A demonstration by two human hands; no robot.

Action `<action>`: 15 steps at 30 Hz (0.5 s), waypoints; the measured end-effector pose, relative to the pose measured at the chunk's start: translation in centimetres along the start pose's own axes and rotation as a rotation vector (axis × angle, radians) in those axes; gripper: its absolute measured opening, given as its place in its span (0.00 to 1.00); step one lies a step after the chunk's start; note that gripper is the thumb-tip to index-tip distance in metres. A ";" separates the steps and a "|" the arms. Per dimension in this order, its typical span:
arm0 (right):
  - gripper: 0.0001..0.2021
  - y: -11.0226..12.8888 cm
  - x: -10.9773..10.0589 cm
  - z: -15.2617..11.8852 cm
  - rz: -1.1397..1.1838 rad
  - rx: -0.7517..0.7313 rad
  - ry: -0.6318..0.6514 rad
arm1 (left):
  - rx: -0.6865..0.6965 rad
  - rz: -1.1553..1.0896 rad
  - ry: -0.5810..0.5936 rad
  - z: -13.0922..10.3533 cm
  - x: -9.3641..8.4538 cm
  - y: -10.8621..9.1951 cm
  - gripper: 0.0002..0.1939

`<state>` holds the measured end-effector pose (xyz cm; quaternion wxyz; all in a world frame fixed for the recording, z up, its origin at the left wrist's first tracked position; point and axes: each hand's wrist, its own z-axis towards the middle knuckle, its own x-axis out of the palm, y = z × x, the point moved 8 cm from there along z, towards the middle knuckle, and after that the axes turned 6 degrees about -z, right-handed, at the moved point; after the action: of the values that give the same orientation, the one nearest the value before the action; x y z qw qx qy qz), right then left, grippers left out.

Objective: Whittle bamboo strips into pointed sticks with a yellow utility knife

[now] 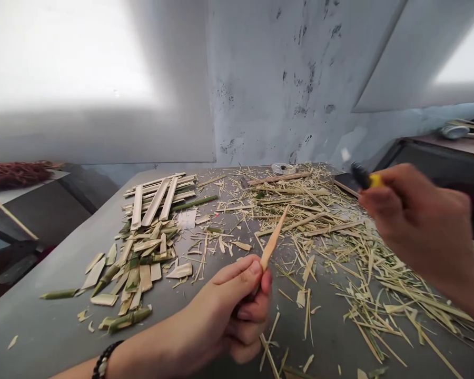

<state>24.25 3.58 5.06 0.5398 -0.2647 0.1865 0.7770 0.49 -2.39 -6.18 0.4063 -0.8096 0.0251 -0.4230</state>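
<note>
1. L hand [240,305]: thumb + fingers clamped on lower end of a slim pointed piece [274,239], prob. bamboo; its butt is hidden in the fist.
2. Piece sticks up out of that grip, over the table's [55,337] middle, tip leaning a bit R toward the far edge.
3. R hand [418,221]: fingers wrapped round a blk/yellow tool [365,179], raised nr the table's R edge, well apart from piece. Blurred; can't make out its tip.
4. Step (my read): shaping the piece, prob. btwn strokes. Next move calls for tool brought to piece, clear of L thumb, w/ a firm L grip.
5. Around: shavings [398,284] from far-R corner down R side; pale strips [156,200] nr far-L corner; offcuts [142,268] just nearer, toward L edge; clear spool [283,168] at far edge.
</note>
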 end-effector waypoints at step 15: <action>0.24 8.4 4.4 -3.9 0.153 -0.447 0.165 | 0.041 -0.048 -0.036 0.1 0.0 -0.1 0.18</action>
<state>15.93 1.67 -0.65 0.3904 -0.4255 0.0730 0.8132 0.54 -2.25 -6.19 0.4128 -0.8090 -0.0101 -0.4184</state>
